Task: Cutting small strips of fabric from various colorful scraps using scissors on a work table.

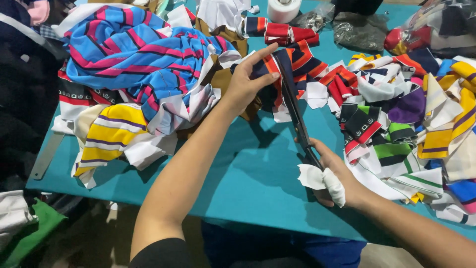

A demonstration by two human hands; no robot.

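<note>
- Nearest, the right hand (pixel 337 181) is closed around the handles of dark scissors (pixel 297 119), a white cloth wrap on one finger.
- Scissor blades reach up into a navy, orange and white striped fabric strip (pixel 285 62).
- Left hand (pixel 248 79) pinches that strip between thumb and fingers, above the teal table (pixel 248 168).
- Striped scraps (pixel 411 124) are heaped to the right.

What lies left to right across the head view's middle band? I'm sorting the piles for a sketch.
Yellow striped fabric → blue and pink striped cloth → left hand pinching a navy, orange and white strip → scissors in the right hand → green striped scraps → yellow and white pieces.
</note>
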